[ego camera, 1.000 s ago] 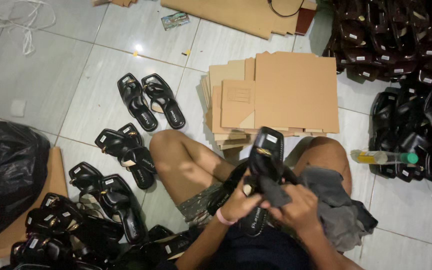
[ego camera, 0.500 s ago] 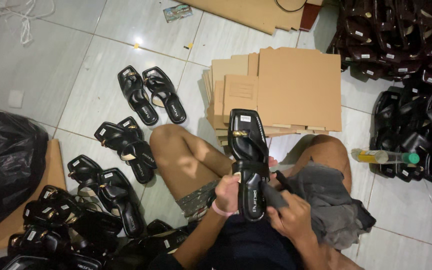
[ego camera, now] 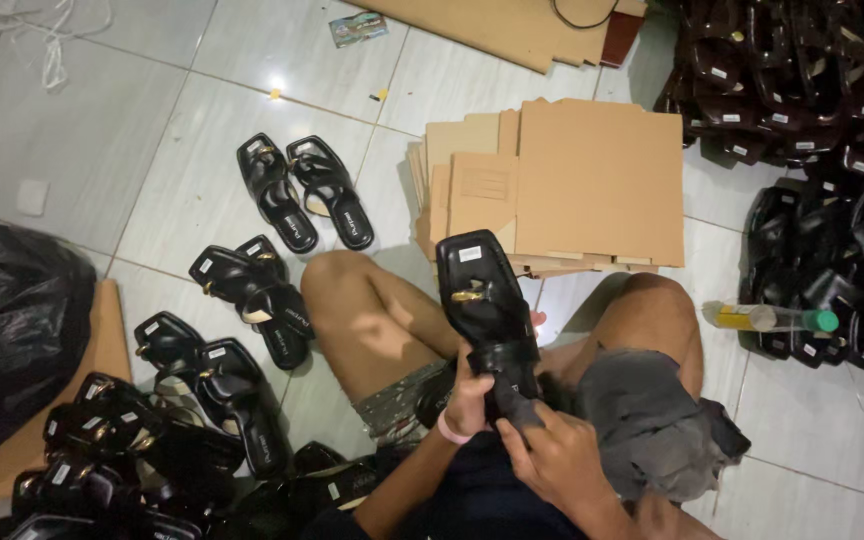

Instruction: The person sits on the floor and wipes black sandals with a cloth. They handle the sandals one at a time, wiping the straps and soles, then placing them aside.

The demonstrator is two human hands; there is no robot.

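Black square-toed leather sandal (ego camera: 487,300) with a small gold buckle is held up over your lap, toe pointing away from you toward the stack of flat brown cardboard sheets (ego camera: 572,185), its heel end down in your hands. Your left hand (ego camera: 470,395) is closed around the heel from the left side, a pink band at its wrist. Your right hand (ego camera: 552,455) sits just below and to the right, fingers curled against the heel with a bit of dark grey cloth (ego camera: 652,420) pinched under them; the rest of that cloth lies draped over your right thigh.

Room around you is tight. To your left, loose black sandals (ego camera: 252,290) lie on the pale tiled floor (ego camera: 152,120) close beside your left knee, and more crowd down toward the lower left corner, next to a black plastic bag (ego camera: 7,340). To your right a tall heap of black sandals (ego camera: 822,130) runs along the edge of the view, with a clear bottle with a green cap (ego camera: 772,318) lying near your right knee. The cardboard stack sits just beyond the raised sandal's toe, between your knees. The widest bare floor is far left and ahead, past one neat pair of sandals (ego camera: 302,190).
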